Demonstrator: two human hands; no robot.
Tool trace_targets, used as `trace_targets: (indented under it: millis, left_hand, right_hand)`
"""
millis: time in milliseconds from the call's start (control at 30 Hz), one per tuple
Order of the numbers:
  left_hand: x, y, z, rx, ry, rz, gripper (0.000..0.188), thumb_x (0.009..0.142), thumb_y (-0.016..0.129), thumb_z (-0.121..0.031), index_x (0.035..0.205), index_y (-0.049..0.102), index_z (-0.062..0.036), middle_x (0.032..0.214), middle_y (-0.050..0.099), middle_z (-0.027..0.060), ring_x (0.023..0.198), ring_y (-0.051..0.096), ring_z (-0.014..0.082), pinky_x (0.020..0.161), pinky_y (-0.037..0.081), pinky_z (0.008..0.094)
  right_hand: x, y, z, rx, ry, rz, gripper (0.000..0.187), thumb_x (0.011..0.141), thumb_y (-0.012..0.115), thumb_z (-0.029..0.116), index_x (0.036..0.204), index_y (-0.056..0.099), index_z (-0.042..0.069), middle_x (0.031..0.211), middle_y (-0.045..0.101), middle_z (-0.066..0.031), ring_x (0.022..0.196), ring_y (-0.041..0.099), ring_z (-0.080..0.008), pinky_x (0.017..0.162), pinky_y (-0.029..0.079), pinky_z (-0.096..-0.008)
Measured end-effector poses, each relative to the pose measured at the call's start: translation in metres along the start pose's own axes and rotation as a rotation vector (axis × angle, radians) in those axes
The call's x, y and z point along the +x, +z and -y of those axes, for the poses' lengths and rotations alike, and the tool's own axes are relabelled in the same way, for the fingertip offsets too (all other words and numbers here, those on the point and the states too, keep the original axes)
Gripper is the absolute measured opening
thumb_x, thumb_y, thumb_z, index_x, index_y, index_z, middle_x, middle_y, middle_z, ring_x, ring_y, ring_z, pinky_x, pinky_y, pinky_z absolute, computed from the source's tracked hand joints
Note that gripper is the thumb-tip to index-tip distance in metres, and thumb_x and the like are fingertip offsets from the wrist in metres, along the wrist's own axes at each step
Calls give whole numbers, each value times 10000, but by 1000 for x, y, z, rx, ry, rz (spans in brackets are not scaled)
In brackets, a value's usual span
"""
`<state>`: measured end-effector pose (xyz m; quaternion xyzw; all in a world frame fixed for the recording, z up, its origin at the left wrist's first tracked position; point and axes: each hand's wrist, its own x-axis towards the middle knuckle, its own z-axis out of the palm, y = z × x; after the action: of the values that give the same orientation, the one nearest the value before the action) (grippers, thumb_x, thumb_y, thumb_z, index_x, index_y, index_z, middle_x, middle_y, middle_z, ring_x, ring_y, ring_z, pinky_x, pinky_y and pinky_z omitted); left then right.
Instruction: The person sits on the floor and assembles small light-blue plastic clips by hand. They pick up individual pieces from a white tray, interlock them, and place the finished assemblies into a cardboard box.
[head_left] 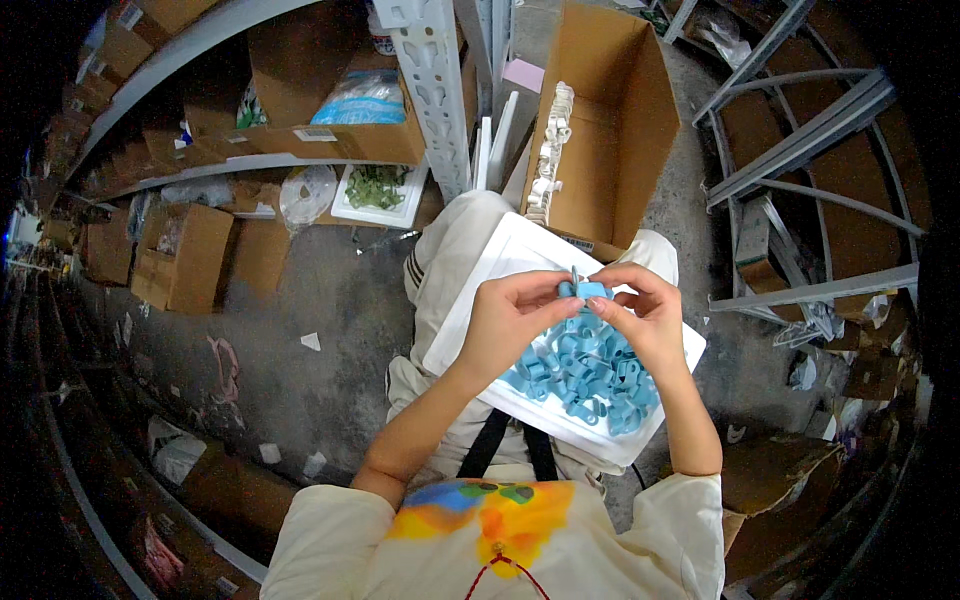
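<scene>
Above a white tray [462,322] on my lap, my left hand [503,322] and my right hand [648,318] meet fingertip to fingertip. Between them they pinch a small light-blue plastic piece [592,289] with a thin loop or tab standing up from it. Fingers partly cover it, so I cannot tell whether it is one piece or two joined. Under my hands, a loose heap of similar curled light-blue plastic pieces [585,375] lies in the tray. White plastic pieces [548,150] sit in a row along the left edge of the open cardboard box [625,100] beyond my knees.
Metal shelving with a perforated upright [428,85] stands at the far left, loaded with cartons. On its low level rests a white tray of green pieces [378,190]. Another metal rack [800,150] is at the right. Paper scraps [311,341] litter the grey floor.
</scene>
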<state>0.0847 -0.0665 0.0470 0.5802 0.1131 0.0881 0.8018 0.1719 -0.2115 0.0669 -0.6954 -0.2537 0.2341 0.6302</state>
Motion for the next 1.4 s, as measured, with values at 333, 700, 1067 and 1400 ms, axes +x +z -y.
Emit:
trace_targets:
  millis: [333, 700, 1067, 1400]
  left_hand:
    - [-4, -1, -10, -53, -65, -19, 244, 762, 587, -18, 959, 532, 115, 849, 600, 133, 703, 596, 141, 628, 488, 216]
    - [-2, 3, 1, -98, -33, 1, 247, 760, 582, -11, 964, 529, 119, 845, 602, 137, 695, 595, 143, 616, 497, 222]
    - [-7, 9, -2, 413, 91, -62, 316, 718, 637, -45, 1015, 557, 25, 863, 622, 119, 703, 601, 110, 637, 486, 215]
    - [-6, 22, -4, 444, 77, -60, 375, 704, 641, -12, 1066, 544, -16, 882, 628, 81, 751, 582, 87, 675, 469, 203]
  right_hand:
    - [0, 3, 3, -96, -55, 33, 238, 641, 691, 50, 862, 607, 20, 844, 557, -41, 750, 519, -97, 560, 411, -191]
    - [-8, 6, 1, -123, -94, -30, 204, 679, 663, 48, 871, 600, 20, 872, 557, -47, 748, 511, -87, 551, 402, -184]
    - [-9, -13, 6, 170, -2, -212, 191, 734, 619, 54, 921, 601, 16, 772, 592, -25, 607, 534, -58, 478, 399, -163]
    - [-17, -16, -2, 69, -11, -134, 151, 794, 563, 101, 879, 614, -13, 718, 555, -25, 574, 475, -58, 502, 367, -166]
